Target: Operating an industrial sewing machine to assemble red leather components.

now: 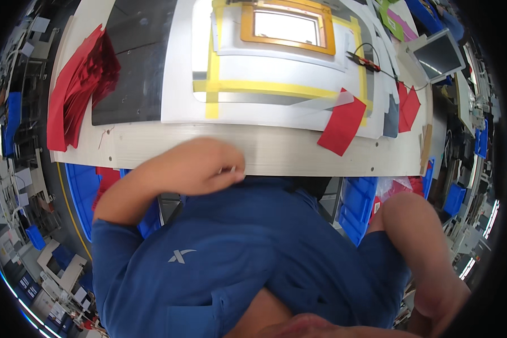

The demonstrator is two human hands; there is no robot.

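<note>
My left hand (pixel 205 166) hangs just in front of the table's near edge, its fingers curled in with nothing visible in them. My right arm is bent up at the lower right; my right hand (pixel 442 298) is raised beside my head, and its fingers are hidden. On the table (pixel 253 147) a white board (pixel 236 112) bears strips of yellow tape (pixel 276 88). An orange-yellow frame (pixel 329 36) rests on it at the far side. A single red fabric piece (pixel 342 127) overlaps the board's near right corner. Thread snips (pixel 365 62) with red handles lie right of the frame.
A stack of red fabric pieces (pixel 76 93) sits at the left beside a black mat (pixel 135 67). More red pieces (pixel 409 107) and a small screen (pixel 438 53) are at the right. Blue bins (pixel 81 191) (pixel 357 205) holding red material stand below the table edge.
</note>
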